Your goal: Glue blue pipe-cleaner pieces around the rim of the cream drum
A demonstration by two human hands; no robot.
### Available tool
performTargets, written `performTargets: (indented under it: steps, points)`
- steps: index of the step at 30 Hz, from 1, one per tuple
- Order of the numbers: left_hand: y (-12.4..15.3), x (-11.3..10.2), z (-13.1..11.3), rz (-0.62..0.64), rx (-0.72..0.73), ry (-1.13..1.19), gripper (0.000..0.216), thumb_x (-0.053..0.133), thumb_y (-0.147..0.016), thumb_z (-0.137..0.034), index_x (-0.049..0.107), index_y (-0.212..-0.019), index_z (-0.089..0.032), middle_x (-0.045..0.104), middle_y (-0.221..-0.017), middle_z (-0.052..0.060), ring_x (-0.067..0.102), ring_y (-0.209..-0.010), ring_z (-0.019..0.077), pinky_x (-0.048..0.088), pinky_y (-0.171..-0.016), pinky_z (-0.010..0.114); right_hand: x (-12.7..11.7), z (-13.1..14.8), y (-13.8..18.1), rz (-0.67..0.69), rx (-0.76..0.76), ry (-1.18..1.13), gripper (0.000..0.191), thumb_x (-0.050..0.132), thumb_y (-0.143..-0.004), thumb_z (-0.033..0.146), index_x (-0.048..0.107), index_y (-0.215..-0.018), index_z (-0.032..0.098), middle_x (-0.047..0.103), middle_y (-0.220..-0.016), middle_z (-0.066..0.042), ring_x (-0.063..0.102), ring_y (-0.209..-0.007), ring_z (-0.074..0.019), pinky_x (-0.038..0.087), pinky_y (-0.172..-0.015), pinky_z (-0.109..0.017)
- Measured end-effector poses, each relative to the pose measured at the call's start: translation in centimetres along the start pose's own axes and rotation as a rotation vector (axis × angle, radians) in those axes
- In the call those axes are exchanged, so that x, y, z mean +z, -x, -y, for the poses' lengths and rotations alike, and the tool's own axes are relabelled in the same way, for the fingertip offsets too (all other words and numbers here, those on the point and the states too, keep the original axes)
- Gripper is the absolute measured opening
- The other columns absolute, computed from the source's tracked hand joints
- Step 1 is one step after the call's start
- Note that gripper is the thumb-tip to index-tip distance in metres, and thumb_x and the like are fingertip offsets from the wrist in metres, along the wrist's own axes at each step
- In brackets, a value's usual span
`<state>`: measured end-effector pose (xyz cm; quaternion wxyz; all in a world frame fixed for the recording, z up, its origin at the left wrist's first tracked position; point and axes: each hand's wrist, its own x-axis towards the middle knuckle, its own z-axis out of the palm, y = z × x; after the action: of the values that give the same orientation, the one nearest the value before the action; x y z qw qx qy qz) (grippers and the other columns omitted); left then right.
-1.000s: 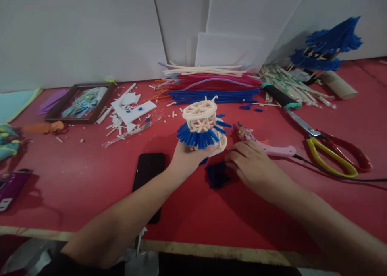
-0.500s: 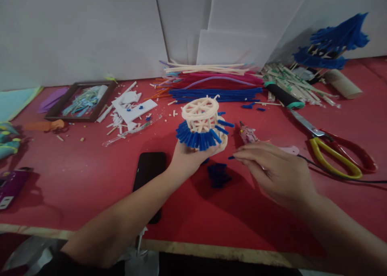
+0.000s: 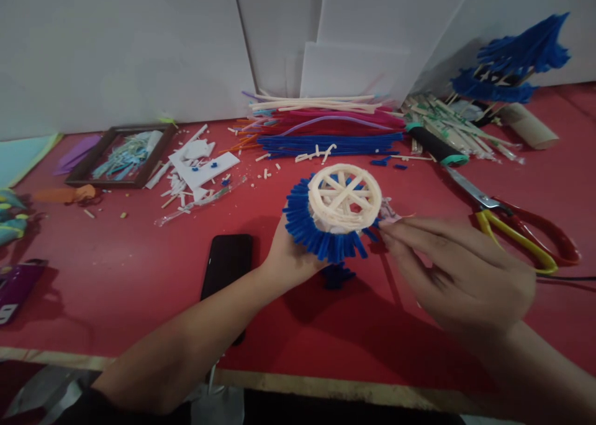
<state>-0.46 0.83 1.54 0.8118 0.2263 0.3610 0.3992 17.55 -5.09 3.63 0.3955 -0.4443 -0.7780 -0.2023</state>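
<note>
cream fuzzy stems form a round, wheel-topped frame [image 3: 345,196], held above the red tabletop [image 3: 153,301] and tipped so that its spokes face the camera. the left hand [image 3: 295,254] curls around it from below, beneath a spiky fringe of short blue fuzzy pieces [image 3: 298,217]; most of those fingers are hidden. the right hand [image 3: 459,270] has thumb and fingertips pinched together at the fringe's right edge, apparently on a short blue fuzzy strip [image 3: 375,224], though the contact is too small to be sure.

what could go wrong, as i judge it: the strip could slip or sit crooked, since the fingertips cover its end and the fringe is sparser on that side. too firm a left grip could dent the soft frame or bend the fringe. a pink glue-gun-like tool [image 3: 389,211] lies just behind the right fingertips, so a careless reach could knock it or, if it is hot, burn the skin; whether it is on cannot be told.

no writing is legible. clear wrappers with green print [image 3: 449,127] and a purple device with a pale patch [image 3: 23,291] carry marks too small to read.
</note>
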Motion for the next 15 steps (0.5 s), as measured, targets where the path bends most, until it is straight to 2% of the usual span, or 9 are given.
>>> performTargets:
  steps: [4,8,10,15]
  points:
    - [0.16,0.67,-0.23,-0.026,-0.087,0.092,0.064,0.064,-0.077,-0.051,0.053,-0.134,-0.023,0.076,-0.112,0.01,0.061,-0.128,0.0349,0.048,-0.109,0.049,0.04,-0.12,0.03,0.013,0.003,-0.009,0.025,0.069,-0.081,0.006,0.065,-0.1,0.021,0.072,-0.082,0.0,0.068,-0.072,-0.0125,0.056,-0.069,-0.025]
    - [0.21,0.86,-0.28,-0.083,-0.065,0.12,0.064,0.062,-0.078,-0.044,0.049,-0.137,-0.023,0.076,-0.111,0.009,0.059,-0.13,0.0323,0.046,-0.11,0.046,0.11,-0.08,0.28,0.007,-0.015,-0.017,0.029,0.07,-0.08,0.003,0.065,-0.103,0.02,0.071,-0.083,-0.001,0.067,-0.073,-0.0119,0.056,-0.072,-0.025]
    - [0.27,0.99,-0.38,-0.092,-0.098,0.12,0.062,0.06,-0.08,-0.044,0.048,-0.138,-0.023,0.075,-0.113,0.009,0.059,-0.13,0.0321,0.045,-0.111,0.046,0.18,0.0,0.4,0.007,-0.016,-0.015,0.03,0.07,-0.08,0.003,0.065,-0.104,0.02,0.07,-0.083,-0.001,0.067,-0.073,-0.0118,0.055,-0.072,-0.025]
    - [0.34,0.96,-0.55,-0.004,-0.156,0.137,0.059,0.057,-0.083,-0.044,0.049,-0.137,-0.023,0.073,-0.12,0.009,0.06,-0.128,0.0329,0.043,-0.112,0.048,0.2,0.15,0.21,-0.003,-0.008,0.004,0.028,0.071,-0.079,0.005,0.065,-0.1,0.022,0.07,-0.079,0.001,0.067,-0.07,-0.0124,0.055,-0.069,-0.025]
